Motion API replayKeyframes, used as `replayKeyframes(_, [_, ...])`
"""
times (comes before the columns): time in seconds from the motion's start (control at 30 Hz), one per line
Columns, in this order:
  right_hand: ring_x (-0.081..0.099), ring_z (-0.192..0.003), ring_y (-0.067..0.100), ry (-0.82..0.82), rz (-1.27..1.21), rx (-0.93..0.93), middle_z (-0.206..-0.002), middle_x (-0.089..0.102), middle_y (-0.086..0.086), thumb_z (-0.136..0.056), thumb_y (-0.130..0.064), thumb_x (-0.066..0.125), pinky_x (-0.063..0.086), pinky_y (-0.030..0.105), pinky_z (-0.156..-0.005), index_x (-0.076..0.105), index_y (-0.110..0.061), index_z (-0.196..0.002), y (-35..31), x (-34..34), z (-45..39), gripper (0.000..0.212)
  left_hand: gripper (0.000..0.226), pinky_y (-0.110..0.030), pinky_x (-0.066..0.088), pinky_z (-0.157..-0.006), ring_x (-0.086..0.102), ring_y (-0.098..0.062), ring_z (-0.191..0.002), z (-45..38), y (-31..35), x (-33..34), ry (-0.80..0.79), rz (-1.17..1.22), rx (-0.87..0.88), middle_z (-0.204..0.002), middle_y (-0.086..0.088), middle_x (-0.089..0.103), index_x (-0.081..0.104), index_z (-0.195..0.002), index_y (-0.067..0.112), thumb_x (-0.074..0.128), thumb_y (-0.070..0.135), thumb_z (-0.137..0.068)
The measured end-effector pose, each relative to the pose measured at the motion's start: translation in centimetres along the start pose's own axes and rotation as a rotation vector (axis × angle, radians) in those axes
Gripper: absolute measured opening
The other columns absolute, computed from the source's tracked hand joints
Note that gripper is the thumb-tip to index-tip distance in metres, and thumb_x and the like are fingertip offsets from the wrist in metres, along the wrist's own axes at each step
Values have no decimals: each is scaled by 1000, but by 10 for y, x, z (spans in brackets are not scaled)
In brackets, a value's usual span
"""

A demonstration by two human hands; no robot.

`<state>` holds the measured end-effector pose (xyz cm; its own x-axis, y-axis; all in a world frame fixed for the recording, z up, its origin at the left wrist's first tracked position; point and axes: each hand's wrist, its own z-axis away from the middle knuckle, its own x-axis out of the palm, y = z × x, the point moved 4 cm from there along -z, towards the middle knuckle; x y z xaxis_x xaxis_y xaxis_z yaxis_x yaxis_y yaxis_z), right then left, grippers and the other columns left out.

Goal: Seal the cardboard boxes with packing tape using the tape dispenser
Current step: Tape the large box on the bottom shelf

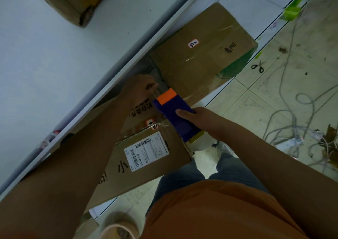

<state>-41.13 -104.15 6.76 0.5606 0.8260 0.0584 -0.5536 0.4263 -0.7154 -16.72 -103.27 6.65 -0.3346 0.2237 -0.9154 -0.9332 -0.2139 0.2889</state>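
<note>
The right hand (193, 118) is gripping the purple tape dispenser (176, 117), fingers curled round its body; the dispenser's long axis is running from its orange front end (167, 96), on the far side, back to the tape roll (199, 143) nearest the person. The dispenser is lying over the labelled cardboard box (144, 158), at that box's far edge; 1 second box (201, 56), already glossy with tape, is sitting just beyond the dispenser's orange end. The left hand (141, 88) is just beside that orange end, on its left, fingers bunched together and apparently pinching the tape's free end, though the strip itself is hard to make out; so the left hand is the nearer to the tape, and the coming pull would probably be running back along the dispenser's axis, toward the person.
</note>
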Motion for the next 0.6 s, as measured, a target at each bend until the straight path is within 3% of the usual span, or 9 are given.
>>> replayKeyframes(0.07, [70, -75, 12, 13, 5, 6, -83, 72, -3, -86, -60, 60, 54, 22, -65, 64, -21, -90, 2, 2, 0, 39, 37, -42, 52, -74, 59, -19, -78, -4, -3, 3, -31, 32, -57, -90, -5, 62, 66, -91, 11, 44, 39, -102])
replayKeyframes(0.2, [71, -83, 18, 23, 0, 31, -92, 73, 2, -83, -63, 61, 58, 30, -78, 65, -17, -98, 6, 4, 2, 48, 43, -42, 50, -75, 62, -24, -84, -12, -5, 10, -83, 14, -139, -96, -9, 65, 66, -96, 13, 34, 39, -105])
replayKeyframes(0.37, [68, -65, 10, 39, -42, 107, -78, 70, -3, -86, -56, 63, 52, 21, -56, 64, -19, -88, -12, -5, 3, 37, 44, -40, 47, -68, 59, -25, -77, -15, -5, 14, -23, -7, -181, -86, -10, 62, 62, -89, 11, 29, 34, -108])
replayKeyframes(0.5, [68, -70, 11, -82, -214, 144, -85, 73, 1, -92, -44, 61, 57, 23, -64, 62, -15, -101, -37, -14, 16, 30, 39, -33, 36, -61, 58, -25, -74, -18, -10, 17, 0, -63, -162, -87, -10, 64, 64, -92, 12, 33, 30, -107])
replayKeyframes(0.6, [68, -64, 11, -77, -89, 215, -77, 74, 2, -90, -48, 61, 54, 22, -57, 64, -10, -99, -21, -20, 40, 38, 33, -33, 43, -66, 58, -21, -79, -22, -12, 20, -23, -45, -162, -99, -11, 67, 67, -105, 17, 36, 25, -106])
